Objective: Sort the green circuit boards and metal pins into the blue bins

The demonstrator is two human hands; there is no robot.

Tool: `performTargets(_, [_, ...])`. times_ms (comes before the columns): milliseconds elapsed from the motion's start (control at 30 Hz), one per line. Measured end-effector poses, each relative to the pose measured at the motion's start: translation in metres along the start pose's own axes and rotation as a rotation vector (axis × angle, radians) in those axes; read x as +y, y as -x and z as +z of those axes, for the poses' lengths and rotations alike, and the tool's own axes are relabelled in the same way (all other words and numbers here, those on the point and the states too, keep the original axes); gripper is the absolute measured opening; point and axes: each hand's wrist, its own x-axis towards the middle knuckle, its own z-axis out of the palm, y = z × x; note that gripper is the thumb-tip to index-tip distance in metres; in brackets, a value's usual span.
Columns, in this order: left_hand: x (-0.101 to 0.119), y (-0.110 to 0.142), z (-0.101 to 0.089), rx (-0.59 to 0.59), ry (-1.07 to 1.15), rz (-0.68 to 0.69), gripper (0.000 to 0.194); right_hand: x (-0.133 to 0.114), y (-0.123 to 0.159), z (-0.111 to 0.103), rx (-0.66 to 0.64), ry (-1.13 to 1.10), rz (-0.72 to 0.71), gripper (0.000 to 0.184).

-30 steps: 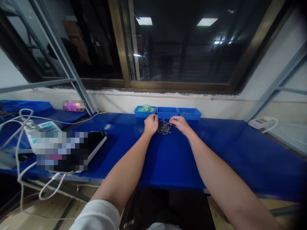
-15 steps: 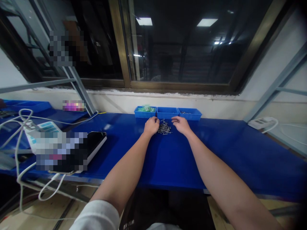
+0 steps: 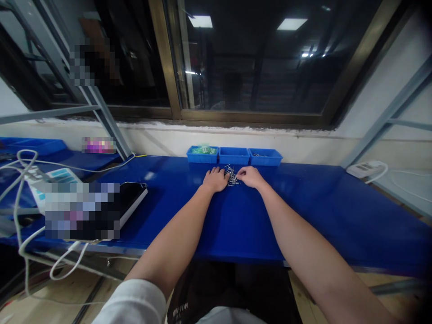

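Observation:
A small heap of thin metal pins [image 3: 231,175] lies on the blue table [image 3: 236,216], just in front of three blue bins. My left hand [image 3: 215,179] rests flat on the table at the heap's left side, fingers stretched out toward the pins. My right hand [image 3: 248,176] is at the heap's right side, fingers curled together over the pins in a pinch; what they hold is too small to make out. Both forearms reach forward from the near edge.
Three small blue bins stand in a row by the wall: the left bin [image 3: 202,154] holds green parts, the middle bin [image 3: 234,155], the right bin [image 3: 265,157]. A black-and-white device [image 3: 130,198] and white cables [image 3: 30,225] lie at left. A white power strip [image 3: 366,169] sits at right.
Both hands have closed in on the pin heap from either side. The left hand went from a loose fist to lying flat; the right hand's fingers now cover the heap's right edge.

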Motion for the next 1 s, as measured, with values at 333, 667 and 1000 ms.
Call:
performTargets(333, [0.004, 0.001, -0.005, 0.179, 0.074, 0.05, 0.044, 0.013, -0.005, -0.003, 0.085, -0.419, 0.035, 0.03])
performTargets(667, [0.02, 0.008, -0.02, 0.222, 0.223, 0.266, 0.027, -0.001, -0.001, -0.003, 0.061, -0.558, 0.007, 0.037])
performTargets(1000, [0.017, 0.005, -0.016, 0.258, 0.213, 0.177, 0.026, -0.007, 0.004, -0.005, 0.01, -0.634, -0.104, 0.044])
